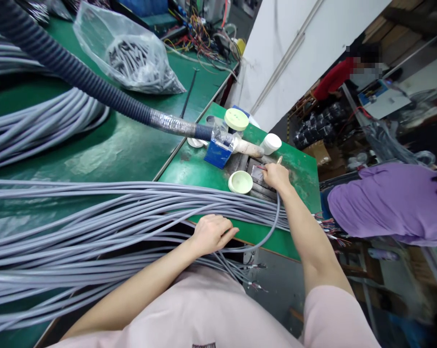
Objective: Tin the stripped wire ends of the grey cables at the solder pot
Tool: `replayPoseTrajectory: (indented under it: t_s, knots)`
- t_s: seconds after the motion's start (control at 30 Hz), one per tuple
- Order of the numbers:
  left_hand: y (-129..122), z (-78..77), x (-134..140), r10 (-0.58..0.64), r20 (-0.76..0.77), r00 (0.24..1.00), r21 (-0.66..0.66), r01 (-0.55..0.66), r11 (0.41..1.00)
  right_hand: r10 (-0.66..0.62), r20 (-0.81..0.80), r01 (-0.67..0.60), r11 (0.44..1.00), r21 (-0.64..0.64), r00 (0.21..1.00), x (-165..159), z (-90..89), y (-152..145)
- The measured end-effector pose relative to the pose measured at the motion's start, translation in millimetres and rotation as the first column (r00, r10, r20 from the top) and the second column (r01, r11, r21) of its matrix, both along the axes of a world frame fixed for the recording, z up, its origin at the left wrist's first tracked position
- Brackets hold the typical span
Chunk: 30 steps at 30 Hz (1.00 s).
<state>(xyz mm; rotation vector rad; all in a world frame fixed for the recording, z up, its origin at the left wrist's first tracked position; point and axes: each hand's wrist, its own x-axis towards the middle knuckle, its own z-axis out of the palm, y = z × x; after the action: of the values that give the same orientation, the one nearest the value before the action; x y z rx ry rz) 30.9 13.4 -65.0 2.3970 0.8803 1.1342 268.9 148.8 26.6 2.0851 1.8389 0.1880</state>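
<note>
My right hand [277,177] is closed round the end of a grey cable [276,217], which loops down and back toward my left side. Thin coloured wires show at its fingertips, above a small metal-looking plate [258,174]. My left hand [213,233] lies over the bundle of grey cables [160,198], fingers curled and thumb stretched out; what is under its fingers is hidden. Close to the right hand stand an open pale-green tub [240,182] and a white tub [271,143]. A pale nozzle [249,148] of a ribbed hose points toward the plate.
The dark ribbed hose [105,96] crosses from upper left to a blue block [218,153]. Another round lidded tub [236,119] stands behind it. A plastic bag of grey pieces [131,60] lies farther back. A person in purple [385,203] is at the right.
</note>
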Motion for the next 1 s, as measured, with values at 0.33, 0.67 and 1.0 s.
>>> replayPoseTrajectory:
  t_s: [0.33, 0.67, 1.0]
  knots:
    - [-0.6, 0.4, -0.3, 0.004, -0.015, 1.0, 0.01, -0.004, 1.0, 0.241, -0.33, -0.217, 0.97, 0.108, 0.913, -30.7, 36.3, -32.4]
    - [0.0, 2.1, -0.5, 0.007, -0.03, 1.0, 0.018, -0.006, 1.0, 0.226, -0.177, -0.246, 0.964, -0.1, 0.958, -67.6, 13.1, -32.5]
    - [0.4, 0.6, -0.6, -0.002, -0.041, 0.999, 0.019, 0.003, 1.0, 0.226, -0.123, -0.227, 0.974, 0.006, 0.966, -50.8, 30.9, -36.2]
